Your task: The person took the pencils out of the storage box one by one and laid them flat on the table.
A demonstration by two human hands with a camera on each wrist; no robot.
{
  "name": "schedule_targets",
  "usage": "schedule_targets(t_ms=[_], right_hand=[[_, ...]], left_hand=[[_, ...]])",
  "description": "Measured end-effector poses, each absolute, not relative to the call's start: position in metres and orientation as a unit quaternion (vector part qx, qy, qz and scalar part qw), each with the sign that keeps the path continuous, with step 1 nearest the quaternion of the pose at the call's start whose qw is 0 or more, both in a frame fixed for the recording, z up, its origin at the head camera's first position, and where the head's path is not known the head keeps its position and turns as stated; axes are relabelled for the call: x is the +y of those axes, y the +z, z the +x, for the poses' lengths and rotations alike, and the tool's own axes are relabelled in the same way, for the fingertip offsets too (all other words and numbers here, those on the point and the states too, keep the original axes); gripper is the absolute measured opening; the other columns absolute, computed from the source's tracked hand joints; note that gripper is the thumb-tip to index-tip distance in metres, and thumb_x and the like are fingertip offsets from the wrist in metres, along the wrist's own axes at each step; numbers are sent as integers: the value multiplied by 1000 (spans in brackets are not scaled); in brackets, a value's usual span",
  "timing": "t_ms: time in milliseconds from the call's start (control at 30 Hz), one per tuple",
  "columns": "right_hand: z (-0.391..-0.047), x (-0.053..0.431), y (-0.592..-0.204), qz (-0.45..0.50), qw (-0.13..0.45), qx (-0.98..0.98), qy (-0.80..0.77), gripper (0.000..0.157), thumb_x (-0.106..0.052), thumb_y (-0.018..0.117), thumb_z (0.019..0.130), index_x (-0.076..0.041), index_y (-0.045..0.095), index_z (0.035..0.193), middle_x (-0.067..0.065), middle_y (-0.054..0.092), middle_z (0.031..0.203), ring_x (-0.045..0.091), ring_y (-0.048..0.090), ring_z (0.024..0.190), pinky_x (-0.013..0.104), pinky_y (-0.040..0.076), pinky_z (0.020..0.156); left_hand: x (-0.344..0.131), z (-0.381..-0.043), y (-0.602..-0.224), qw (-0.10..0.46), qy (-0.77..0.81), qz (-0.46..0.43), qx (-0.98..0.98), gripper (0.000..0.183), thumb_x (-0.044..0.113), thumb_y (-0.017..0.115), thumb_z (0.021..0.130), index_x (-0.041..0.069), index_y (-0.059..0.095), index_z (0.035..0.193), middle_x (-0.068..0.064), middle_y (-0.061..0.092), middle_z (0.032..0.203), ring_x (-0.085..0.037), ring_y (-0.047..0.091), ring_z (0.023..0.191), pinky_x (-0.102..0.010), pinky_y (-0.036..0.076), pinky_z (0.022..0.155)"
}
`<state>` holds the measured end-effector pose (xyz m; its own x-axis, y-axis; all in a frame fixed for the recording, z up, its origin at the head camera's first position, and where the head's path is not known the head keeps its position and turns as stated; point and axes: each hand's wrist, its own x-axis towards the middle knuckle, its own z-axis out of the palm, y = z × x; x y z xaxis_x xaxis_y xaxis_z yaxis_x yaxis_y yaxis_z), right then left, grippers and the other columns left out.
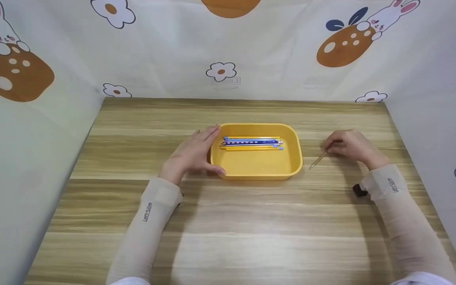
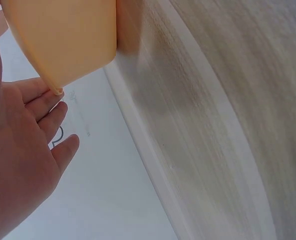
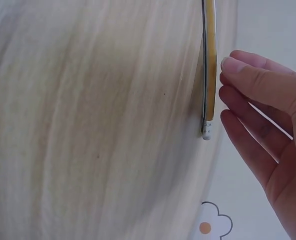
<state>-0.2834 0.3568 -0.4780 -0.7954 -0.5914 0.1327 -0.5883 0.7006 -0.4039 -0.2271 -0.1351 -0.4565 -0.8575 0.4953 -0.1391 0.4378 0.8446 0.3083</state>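
A yellow plastic tray [image 1: 261,177] stands on the table with several pencils [image 1: 251,149] lying side by side in it, some yellow, some blue. My left hand [image 1: 190,152] spans its left end, thumb at the near corner and straight fingers at the far one. In the left wrist view, fingertips touch the tray's rim [image 2: 58,91]. My right hand [image 1: 350,146] is to the right of the tray, above a single pencil [image 1: 318,160]. Seen from the right wrist, that yellow-brown pencil [image 3: 211,65] has a white eraser, and a small gap separates it from the loosely bent fingers [image 3: 235,67].
The wood-grain table [image 1: 251,221] is walled at the back and sides by pale sheeting [image 1: 164,59] printed with rabbits and flowers. A small black block [image 1: 359,190] shows beside the right cuff. Long beige sleeves cover both forearms.
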Motion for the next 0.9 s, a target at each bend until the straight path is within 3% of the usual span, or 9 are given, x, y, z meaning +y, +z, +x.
schedule_targets(t_ms=[100,200,433,733,900], right_hand=[[-283,360,-479,-304,7,923,-236,17,-1,81,79,-11,79,92,4,78,97,22,72,91,5,52,84],[-282,363,-479,-287,13,922,-261,17,-1,80,79,-9,78,95,6,78,98,19,72,91,1,49,84],[-281,360,-474,-237,22,918,-317,25,-5,80,82,-3,75,106,14,76,106,4,68,94,3,50,85],[-270,335,-448,-236,15,909,-343,28,-1,77,83,1,73,111,20,74,110,27,72,100,16,58,88],[-261,316,-424,-242,17,905,-350,27,-2,77,85,6,72,110,22,74,109,28,71,100,17,58,89]], left_hand=[[-135,-227,-456,109,136,244,954,138,87,65,60,12,10,161,-5,10,170,-26,12,157,-46,10,131],[-135,-227,-456,109,137,245,954,138,88,65,59,12,10,161,-6,11,170,-26,12,157,-46,10,130],[-136,-227,-456,106,136,247,954,138,87,66,59,11,11,161,-6,12,169,-27,14,157,-46,11,130],[-134,-228,-456,107,137,244,954,135,79,74,63,11,12,161,-6,14,169,-24,14,157,-47,13,130],[-134,-228,-455,113,136,244,954,135,81,72,63,11,11,161,-6,12,169,-24,12,157,-46,11,130]])
